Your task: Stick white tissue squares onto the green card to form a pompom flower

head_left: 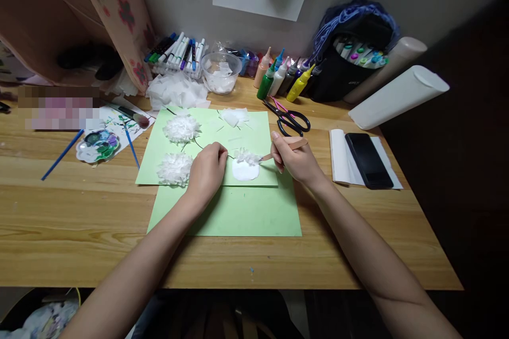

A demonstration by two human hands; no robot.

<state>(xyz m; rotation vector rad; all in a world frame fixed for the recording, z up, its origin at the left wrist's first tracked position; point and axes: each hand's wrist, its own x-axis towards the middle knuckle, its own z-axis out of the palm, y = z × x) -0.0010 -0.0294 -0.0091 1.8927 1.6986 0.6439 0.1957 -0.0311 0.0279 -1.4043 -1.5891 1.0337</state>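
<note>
My right hand grips a wooden-coloured pencil, its dark tip touching the edge of a half-built white paper flower. Below that ruffled part lies a bare white patch. My left hand rests on the light green sheet, left of this flower, with its fingers pinched together; what they hold, if anything, is hidden. Two full ruffled flowers, an upper one and a lower one, sit on the sheet's left side. Flat white tissue pieces lie near its top.
A second green sheet lies underneath. Behind are crumpled tissue, a clear bowl, markers, paint bottles and black-handled scissors. A phone rests at right, a paint palette and brushes at left.
</note>
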